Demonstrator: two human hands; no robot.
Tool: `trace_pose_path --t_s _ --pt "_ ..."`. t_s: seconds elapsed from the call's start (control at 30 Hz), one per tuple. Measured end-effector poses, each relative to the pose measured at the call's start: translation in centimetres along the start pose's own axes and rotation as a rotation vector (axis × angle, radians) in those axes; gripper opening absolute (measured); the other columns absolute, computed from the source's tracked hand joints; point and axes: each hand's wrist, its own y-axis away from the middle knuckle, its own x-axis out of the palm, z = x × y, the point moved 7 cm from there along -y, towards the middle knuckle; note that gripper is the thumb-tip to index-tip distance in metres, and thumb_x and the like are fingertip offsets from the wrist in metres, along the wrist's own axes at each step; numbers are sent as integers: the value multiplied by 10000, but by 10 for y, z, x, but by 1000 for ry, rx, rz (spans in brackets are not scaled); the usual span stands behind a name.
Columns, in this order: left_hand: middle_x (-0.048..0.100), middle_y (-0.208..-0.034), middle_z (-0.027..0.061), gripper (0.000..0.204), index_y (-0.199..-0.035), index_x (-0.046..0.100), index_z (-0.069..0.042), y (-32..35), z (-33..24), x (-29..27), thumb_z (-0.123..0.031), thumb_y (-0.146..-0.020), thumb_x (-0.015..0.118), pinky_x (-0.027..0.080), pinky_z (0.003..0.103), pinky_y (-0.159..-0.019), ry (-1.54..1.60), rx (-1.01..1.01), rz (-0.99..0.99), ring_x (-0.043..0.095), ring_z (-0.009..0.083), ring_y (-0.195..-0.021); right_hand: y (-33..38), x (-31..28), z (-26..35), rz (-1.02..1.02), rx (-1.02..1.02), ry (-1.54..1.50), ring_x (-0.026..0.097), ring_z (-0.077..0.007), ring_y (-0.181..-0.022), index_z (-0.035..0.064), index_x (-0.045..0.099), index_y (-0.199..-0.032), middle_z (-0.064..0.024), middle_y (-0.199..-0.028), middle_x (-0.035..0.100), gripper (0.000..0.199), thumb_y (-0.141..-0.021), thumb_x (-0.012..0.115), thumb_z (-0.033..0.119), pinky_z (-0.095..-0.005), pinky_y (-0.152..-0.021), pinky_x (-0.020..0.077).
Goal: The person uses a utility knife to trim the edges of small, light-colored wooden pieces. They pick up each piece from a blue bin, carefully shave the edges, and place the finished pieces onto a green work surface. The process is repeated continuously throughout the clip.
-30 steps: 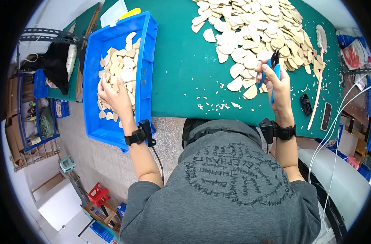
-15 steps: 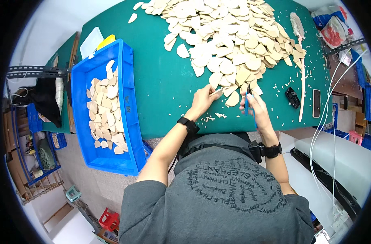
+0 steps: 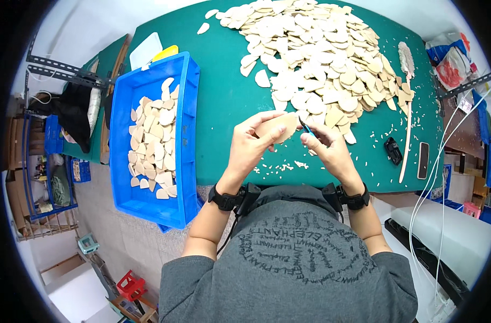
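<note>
Currently, the left hand [image 3: 249, 146] has its grip clamped on a tan piece [image 3: 277, 127]. The right hand [image 3: 327, 151] pinches a blue tool [image 3: 305, 127] at the piece's edge, above the green counter [image 3: 224, 97].

left hand [image 3: 249, 146] raised, fingers pinched, right hand [image 3: 327, 149] alongside

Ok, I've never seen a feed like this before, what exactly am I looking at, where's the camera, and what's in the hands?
There is no machine here: a person works with two bare hands. The camera is a fisheye worn on the head, looking down, so straight edges bend. The left hand holds a flat tan heart-shaped piece. The right hand pinches a small blue tool against its edge. On the green table lies a big pile of similar pieces, with small scraps near the hands. A blue bin at the left holds more pieces. A long wooden stick lies at the right.
</note>
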Motion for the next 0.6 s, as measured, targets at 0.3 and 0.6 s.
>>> trace_pose_path --t_s 0.3,0.6 --pt "662 -885 37 285 -1089 647 -42 8 -7 -9 -171 -836 674 456 177 -502 -117 48 -49 584 47 -672 -1 11 13 9 -26 110 522 -76 -684 40 645 -1097 -26 -826 627 403 -818 695 327 -231 -613 433" --pt "669 -854 40 281 -1079 654 -43 7 -12 -11 -181 -835 676 437 174 -483 -195 87 -71 556 40 -603 -5 8 10 -45 -99 253 536 -107 -614 58 664 -1059 -60 -728 596 377 -809 700 338 -260 -555 434"
